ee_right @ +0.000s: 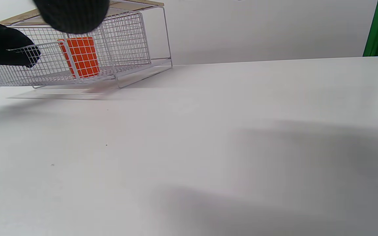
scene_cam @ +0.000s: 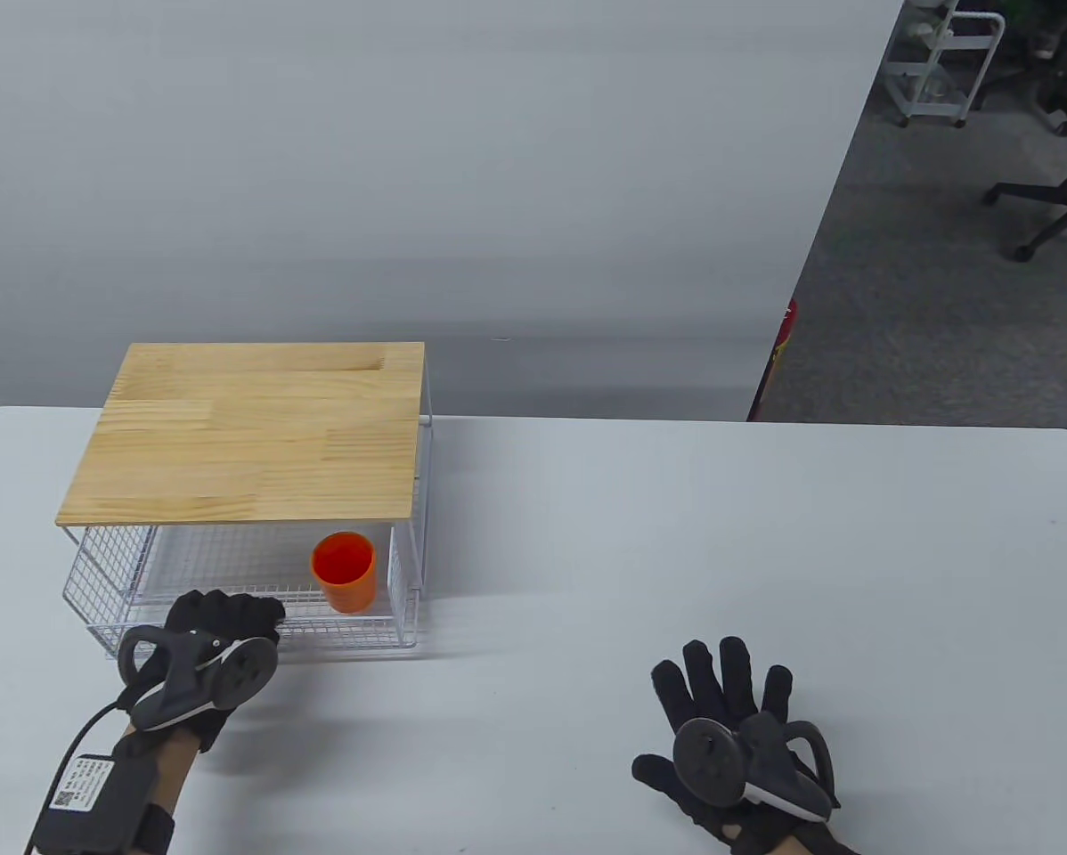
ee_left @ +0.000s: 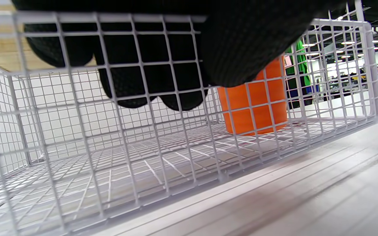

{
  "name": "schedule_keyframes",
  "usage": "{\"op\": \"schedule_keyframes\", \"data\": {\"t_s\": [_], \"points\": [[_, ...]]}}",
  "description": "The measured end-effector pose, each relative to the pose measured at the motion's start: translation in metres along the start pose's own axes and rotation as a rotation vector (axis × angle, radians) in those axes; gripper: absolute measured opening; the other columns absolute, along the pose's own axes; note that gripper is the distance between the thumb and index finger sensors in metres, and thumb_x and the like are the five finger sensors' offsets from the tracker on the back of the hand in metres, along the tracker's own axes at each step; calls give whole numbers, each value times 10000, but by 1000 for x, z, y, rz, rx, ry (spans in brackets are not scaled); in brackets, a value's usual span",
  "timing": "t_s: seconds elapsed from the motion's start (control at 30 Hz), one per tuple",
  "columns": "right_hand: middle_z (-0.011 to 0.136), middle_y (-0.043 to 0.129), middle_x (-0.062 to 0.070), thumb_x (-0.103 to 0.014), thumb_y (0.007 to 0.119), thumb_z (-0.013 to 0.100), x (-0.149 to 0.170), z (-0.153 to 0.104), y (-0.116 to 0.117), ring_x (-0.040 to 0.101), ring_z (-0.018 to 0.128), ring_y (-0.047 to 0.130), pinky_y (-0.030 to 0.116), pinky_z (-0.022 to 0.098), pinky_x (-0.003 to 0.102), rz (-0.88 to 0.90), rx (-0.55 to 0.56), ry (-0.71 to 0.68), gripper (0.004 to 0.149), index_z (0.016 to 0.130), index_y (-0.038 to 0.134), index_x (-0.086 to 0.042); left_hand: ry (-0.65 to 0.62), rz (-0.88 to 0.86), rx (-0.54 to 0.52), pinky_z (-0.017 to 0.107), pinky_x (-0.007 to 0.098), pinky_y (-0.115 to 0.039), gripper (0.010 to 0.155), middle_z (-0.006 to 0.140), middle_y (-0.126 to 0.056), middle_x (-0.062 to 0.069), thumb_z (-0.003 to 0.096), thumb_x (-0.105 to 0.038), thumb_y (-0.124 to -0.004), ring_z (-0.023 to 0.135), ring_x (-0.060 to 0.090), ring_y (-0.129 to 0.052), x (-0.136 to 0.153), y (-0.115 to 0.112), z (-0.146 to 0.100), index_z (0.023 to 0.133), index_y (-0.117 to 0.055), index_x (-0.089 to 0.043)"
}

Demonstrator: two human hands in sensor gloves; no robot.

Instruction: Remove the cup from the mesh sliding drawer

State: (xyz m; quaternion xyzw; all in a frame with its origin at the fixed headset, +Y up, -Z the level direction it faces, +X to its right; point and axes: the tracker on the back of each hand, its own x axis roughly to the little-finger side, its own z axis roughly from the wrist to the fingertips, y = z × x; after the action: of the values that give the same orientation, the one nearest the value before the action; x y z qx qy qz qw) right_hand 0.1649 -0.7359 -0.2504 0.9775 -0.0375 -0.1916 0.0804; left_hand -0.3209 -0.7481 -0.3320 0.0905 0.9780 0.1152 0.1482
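Note:
An orange cup point(scene_cam: 345, 571) stands upright at the right end of the white mesh drawer point(scene_cam: 355, 631), which is pulled partly out from under a wooden-topped wire frame point(scene_cam: 248, 431). My left hand point(scene_cam: 226, 614) grips the drawer's front rim, fingers curled over the wire into the basket. In the left wrist view the fingers point(ee_left: 143, 68) hang inside the mesh, with the cup point(ee_left: 254, 101) to their right. My right hand point(scene_cam: 720, 704) lies flat and open on the table, away from the drawer. The right wrist view shows the cup point(ee_right: 80, 56) in the drawer point(ee_right: 44, 73).
The white table point(scene_cam: 640, 552) stretches to the right of the frame. Beyond its back edge is a grey wall, with an office floor, a cart and a chair point(scene_cam: 1050, 205) at the far right.

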Motion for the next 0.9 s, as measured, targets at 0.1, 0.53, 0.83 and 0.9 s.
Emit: {"op": "schedule_keyframes", "data": {"t_s": [0.1, 0.53, 0.83, 0.9], "points": [[1179, 159, 319, -653, 593, 491, -1, 0, 0, 626, 974, 36, 103, 565, 855, -2, 0, -2, 899, 1127, 245, -121, -4, 0, -1, 511, 654, -899, 270, 810, -1051, 17, 571, -260, -856, 700, 338, -1109, 0, 1, -3, 833, -915, -230], [1179, 160, 318, -653, 593, 493, -3, -1, 1, 626, 974, 36, 104, 565, 855, -6, 4, -8, 898, 1126, 245, -121, -23, 9, -7, 513, 642, -902, 266, 797, -1057, 15, 566, -260, -862, 684, 327, -1115, -6, 5, -16, 825, -921, -231], [1180, 160, 318, -653, 594, 491, -4, -1, 1, 627, 973, 36, 105, 564, 855, -7, 7, -12, 899, 1127, 246, -121, -35, 16, 0, 513, 639, -903, 259, 789, -1062, 12, 566, -263, -864, 674, 320, -1121, -8, 6, -23, 816, -926, -235], [1179, 160, 318, -653, 593, 492, -4, -1, 1, 627, 973, 36, 104, 565, 855, -7, 7, -12, 899, 1127, 246, -119, -36, 18, 1, 513, 637, -904, 257, 787, -1063, 12, 567, -263, -864, 672, 319, -1121, -8, 6, -25, 815, -926, -236]]}}
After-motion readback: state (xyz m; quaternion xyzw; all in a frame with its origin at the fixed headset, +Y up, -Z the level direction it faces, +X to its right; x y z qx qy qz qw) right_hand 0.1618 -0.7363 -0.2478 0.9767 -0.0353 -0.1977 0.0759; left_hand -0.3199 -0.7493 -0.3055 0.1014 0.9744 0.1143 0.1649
